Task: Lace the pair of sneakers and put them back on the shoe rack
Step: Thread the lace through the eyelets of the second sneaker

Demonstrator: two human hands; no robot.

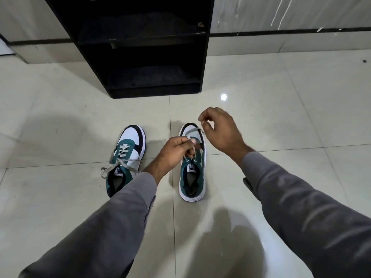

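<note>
Both hands pinch the right sneaker's lace; tongue label unreadable.

Standing at 12 o'clock: black shoe rack, shelves open. Lying at 9 o'clock: laced sneaker. Showing bare floor tiles between sneakers and toward 3 o'clock.

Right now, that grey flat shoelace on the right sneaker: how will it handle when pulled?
The grey flat shoelace probably handles floppy: it bends between the left hand and right hand. Likely light. It may slip, being only pinched.
</note>
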